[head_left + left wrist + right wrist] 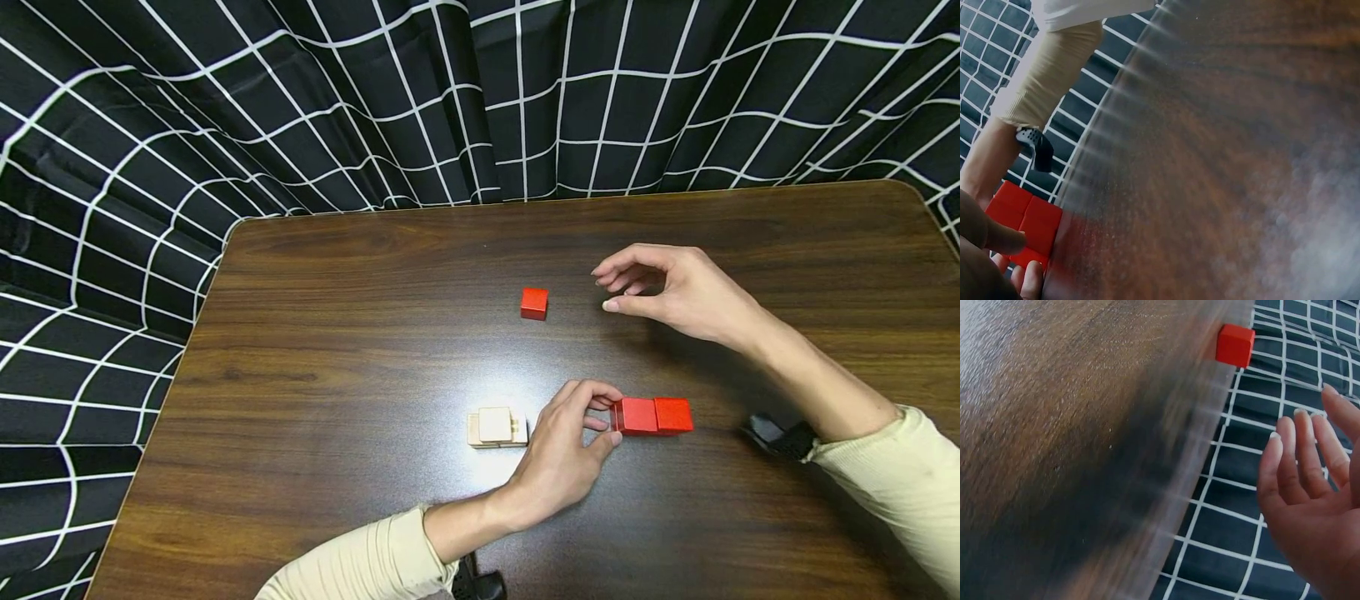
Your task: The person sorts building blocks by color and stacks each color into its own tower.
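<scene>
Red blocks (pixel 654 416) stand together in a row at the front right, and the left wrist view shows more than one layer of them (pixel 1040 225). My left hand (pixel 558 450) pinches the left end of this group, thumb at the near edge and fingers at the far edge. Farther back lies a single red cube (pixel 534 304), which also shows in the right wrist view (pixel 1235 345). To its right my right hand (pixel 678 292) hovers above the table, fingers loosely bent and holding nothing.
Left of my left hand sits a small stack of pale wooden blocks (pixel 495 426) on the brown wooden table (pixel 337 333). A black curtain with a white grid (pixel 420 100) hangs behind the back and left edges. Both wrists wear black devices.
</scene>
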Demonstrator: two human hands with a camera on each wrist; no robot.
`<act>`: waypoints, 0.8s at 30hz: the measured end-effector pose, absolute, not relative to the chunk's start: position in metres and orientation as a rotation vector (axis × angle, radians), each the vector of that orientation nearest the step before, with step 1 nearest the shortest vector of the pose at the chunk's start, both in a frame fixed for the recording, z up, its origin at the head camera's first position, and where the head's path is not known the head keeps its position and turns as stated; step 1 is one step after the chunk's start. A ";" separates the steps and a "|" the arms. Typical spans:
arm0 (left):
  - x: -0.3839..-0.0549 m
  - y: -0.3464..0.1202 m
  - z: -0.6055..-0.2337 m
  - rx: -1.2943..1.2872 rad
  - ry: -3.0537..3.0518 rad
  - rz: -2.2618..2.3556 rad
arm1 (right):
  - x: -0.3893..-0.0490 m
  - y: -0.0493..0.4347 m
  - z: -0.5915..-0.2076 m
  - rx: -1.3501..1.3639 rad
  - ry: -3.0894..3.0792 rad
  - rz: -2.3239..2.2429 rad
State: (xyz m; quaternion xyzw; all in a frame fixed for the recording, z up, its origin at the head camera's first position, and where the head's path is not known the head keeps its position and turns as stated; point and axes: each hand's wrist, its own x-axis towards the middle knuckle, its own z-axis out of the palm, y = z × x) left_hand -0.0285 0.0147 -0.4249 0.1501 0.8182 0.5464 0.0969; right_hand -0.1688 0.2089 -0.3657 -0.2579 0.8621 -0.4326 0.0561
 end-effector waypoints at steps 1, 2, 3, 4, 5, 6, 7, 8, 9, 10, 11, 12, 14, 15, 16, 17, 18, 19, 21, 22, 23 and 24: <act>-0.028 0.015 -0.425 0.445 2.425 1.617 | -0.170 0.208 -0.367 -0.787 2.615 -1.314; -0.028 0.015 -0.425 0.446 2.424 1.617 | -0.170 0.207 -0.368 -0.791 2.615 -1.316; -0.028 0.015 -0.425 0.448 2.422 1.620 | -0.171 0.206 -0.368 -0.793 2.615 -1.316; -0.028 0.015 -0.425 0.452 2.424 1.620 | -0.171 0.204 -0.369 -0.797 2.613 -1.319; -0.028 0.015 -0.425 0.458 2.426 1.620 | -0.172 0.203 -0.370 -0.798 2.612 -1.322; -0.028 0.015 -0.425 0.461 2.428 1.620 | -0.172 0.202 -0.371 -0.797 2.610 -1.324; -0.029 0.015 -0.425 0.467 2.432 1.619 | -0.172 0.201 -0.371 -0.797 2.610 -1.326; -0.028 0.015 -0.426 0.472 2.435 1.617 | -0.173 0.200 -0.372 -0.794 2.610 -1.329; -0.028 0.015 -0.426 0.476 2.439 1.616 | -0.173 0.199 -0.372 -0.791 2.610 -1.333; -0.028 0.014 -0.426 0.477 2.444 1.613 | -0.174 0.197 -0.372 -0.794 2.610 -1.337; -0.028 0.014 -0.426 0.475 2.447 1.612 | -0.175 0.196 -0.372 -0.793 2.613 -1.337; -0.028 0.013 -0.426 0.472 2.450 1.612 | -0.176 0.194 -0.373 -0.795 2.615 -1.336; -0.028 0.012 -0.426 0.467 2.452 1.611 | -0.177 0.191 -0.373 -0.798 2.617 -1.330; -0.028 0.012 -0.426 0.465 2.451 1.612 | -0.178 0.190 -0.374 -0.797 2.616 -1.328; -0.028 0.012 -0.426 0.462 2.450 1.612 | -0.179 0.188 -0.374 -0.795 2.610 -1.329; -0.028 0.012 -0.426 0.461 2.446 1.613 | -0.180 0.187 -0.374 -0.791 2.606 -1.329; -0.028 0.012 -0.426 0.464 2.442 1.612 | -0.181 0.186 -0.374 -0.791 2.604 -1.330; -0.028 0.012 -0.426 0.467 2.440 1.611 | -0.181 0.185 -0.375 -0.794 2.600 -1.332; -0.028 0.012 -0.426 0.469 2.434 1.609 | -0.184 0.183 -0.377 -0.805 2.587 -1.338; -0.028 0.013 -0.426 0.473 2.430 1.611 | -0.184 0.182 -0.377 -0.808 2.582 -1.339; -0.028 0.014 -0.426 0.480 2.424 1.613 | -0.185 0.182 -0.377 -0.809 2.578 -1.335; -0.028 0.015 -0.425 0.481 2.420 1.615 | -0.186 0.182 -0.378 -0.810 2.573 -1.332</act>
